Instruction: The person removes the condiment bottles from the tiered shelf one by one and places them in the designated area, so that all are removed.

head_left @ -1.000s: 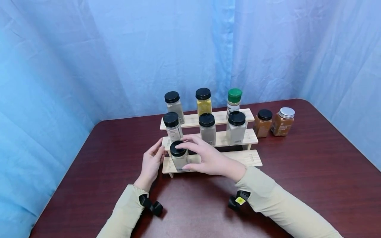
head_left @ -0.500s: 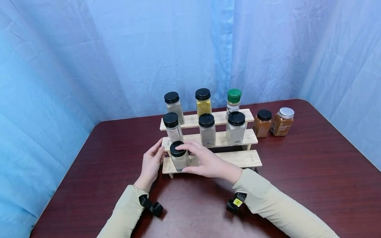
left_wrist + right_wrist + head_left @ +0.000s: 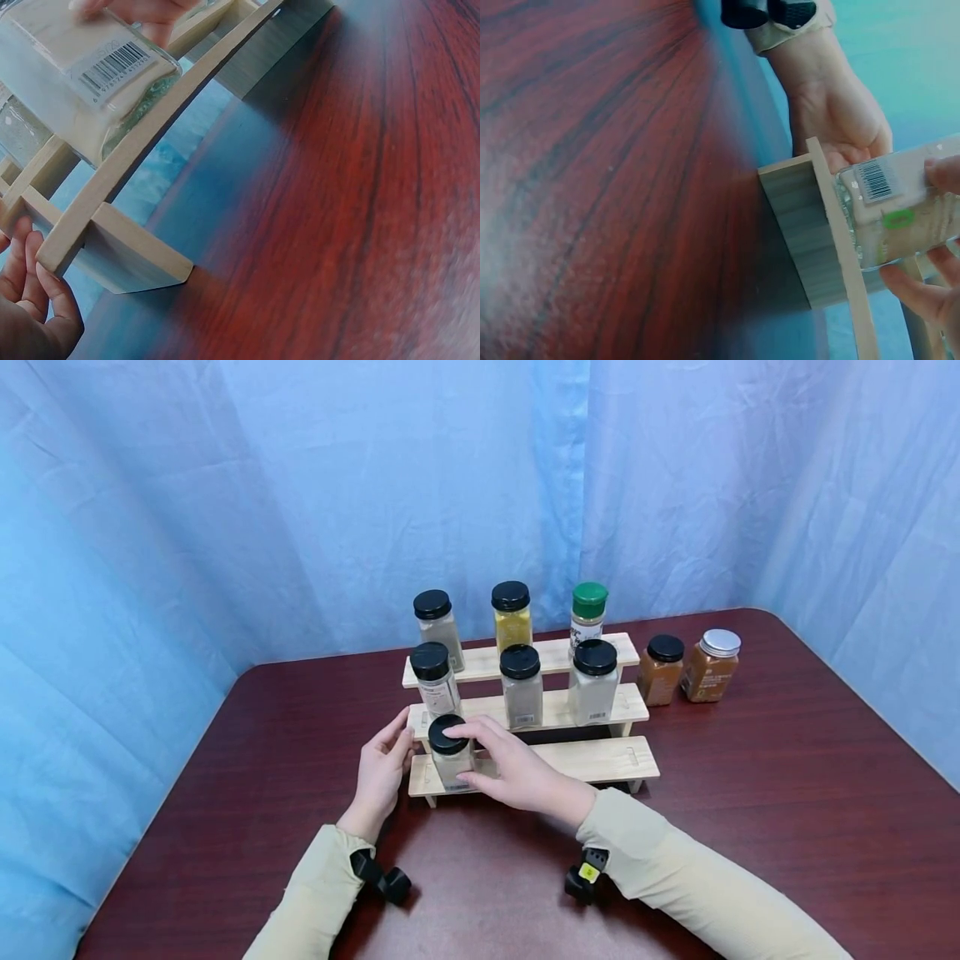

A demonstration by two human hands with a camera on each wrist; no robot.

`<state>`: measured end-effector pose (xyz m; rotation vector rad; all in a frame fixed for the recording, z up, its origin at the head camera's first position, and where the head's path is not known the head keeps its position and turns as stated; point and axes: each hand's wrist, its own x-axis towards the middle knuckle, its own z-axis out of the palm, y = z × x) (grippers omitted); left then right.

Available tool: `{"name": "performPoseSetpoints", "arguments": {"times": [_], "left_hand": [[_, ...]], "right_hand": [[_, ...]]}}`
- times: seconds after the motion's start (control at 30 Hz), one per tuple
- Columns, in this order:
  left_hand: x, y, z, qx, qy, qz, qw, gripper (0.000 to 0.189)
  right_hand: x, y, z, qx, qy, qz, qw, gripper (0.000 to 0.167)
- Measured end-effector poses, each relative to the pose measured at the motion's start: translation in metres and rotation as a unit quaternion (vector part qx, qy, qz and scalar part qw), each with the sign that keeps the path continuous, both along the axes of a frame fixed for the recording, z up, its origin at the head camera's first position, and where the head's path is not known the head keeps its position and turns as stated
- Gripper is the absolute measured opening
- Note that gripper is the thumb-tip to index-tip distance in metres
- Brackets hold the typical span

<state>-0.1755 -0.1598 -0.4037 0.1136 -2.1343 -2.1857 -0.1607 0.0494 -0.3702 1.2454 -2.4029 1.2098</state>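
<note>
My right hand (image 3: pixel 517 768) holds a clear, black-lidded spice jar (image 3: pixel 452 770) of pale powder at the left end of the bottom tier. Its thumb lies on the jar's front and its fingers reach round the far side; in the right wrist view the thumb overlaps the glass near a barcode label (image 3: pixel 876 180). The jar's base is at the shelf board. My left hand (image 3: pixel 382 768) grips the left end of the three-tier wooden spice rack (image 3: pixel 600 761), fingers curled at the board's corner in the left wrist view.
Three jars stand on the middle tier, among them a white-powder jar (image 3: pixel 594 693). The top tier bears three more, including a green-capped bottle (image 3: pixel 587 618). Two brown-powder jars, one black-lidded (image 3: pixel 662 681) and one silver-lidded (image 3: pixel 708 675), stand on the table (image 3: pixel 750 793) right of the rack.
My right hand has shifted slightly left, and its thumb and fingers have drawn closer round the jar. The left hand stays at the rack's end.
</note>
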Motion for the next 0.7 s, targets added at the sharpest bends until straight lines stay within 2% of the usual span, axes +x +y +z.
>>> {"name": "performPoseSetpoints", "arguments": {"times": [0.23,0.43,0.7], "left_hand": [[0.0023,-0.0003,-0.0004,-0.008,0.0,-0.003,1.0,0.045],[0.0017,-0.001,0.0003,-0.004,0.006,0.002,1.0,0.044],[0.0007,0.0009,0.0024,0.001,-0.002,-0.001,1.0,0.044]], "right_hand": [[0.001,-0.0022,-0.0061,-0.027,0.024,0.0,0.9994,0.051],[0.0,-0.003,-0.0049,-0.022,0.055,-0.007,0.9982,0.052],[-0.0016,0.0008,-0.0102,-0.038,0.067,-0.007,0.997,0.054]]}}
